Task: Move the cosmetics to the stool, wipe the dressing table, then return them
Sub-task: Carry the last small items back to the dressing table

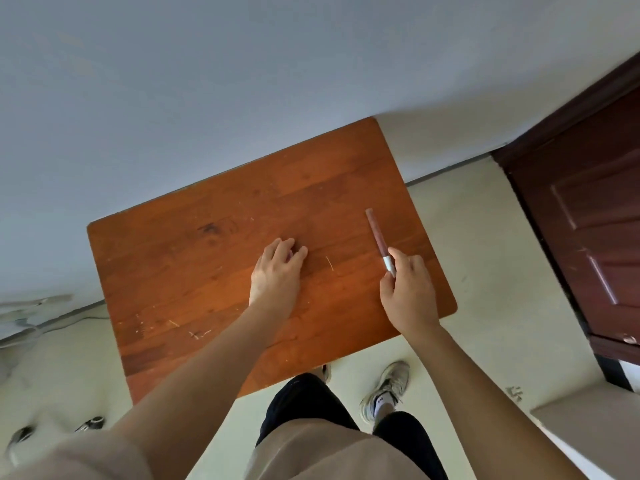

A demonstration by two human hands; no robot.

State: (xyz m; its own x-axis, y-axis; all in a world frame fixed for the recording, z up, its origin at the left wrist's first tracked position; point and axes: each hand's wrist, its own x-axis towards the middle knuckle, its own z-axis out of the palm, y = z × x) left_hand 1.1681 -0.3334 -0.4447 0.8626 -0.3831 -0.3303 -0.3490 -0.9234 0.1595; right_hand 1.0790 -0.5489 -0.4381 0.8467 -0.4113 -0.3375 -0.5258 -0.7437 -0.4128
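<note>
An orange-brown wooden table top stands against the pale wall. My right hand pinches the white-banded end of a long reddish-brown cosmetic pencil, which points away from me over the table's right side. My left hand is at the table's middle, fingers curled over a small object that is almost fully hidden; only a hint of pinkish colour shows between the fingers.
A dark brown door stands at the right. Pale floor surrounds the table, with my legs and a grey sneaker at the near edge. A beige surface corner shows at lower right. Small dark items lie on the floor at lower left.
</note>
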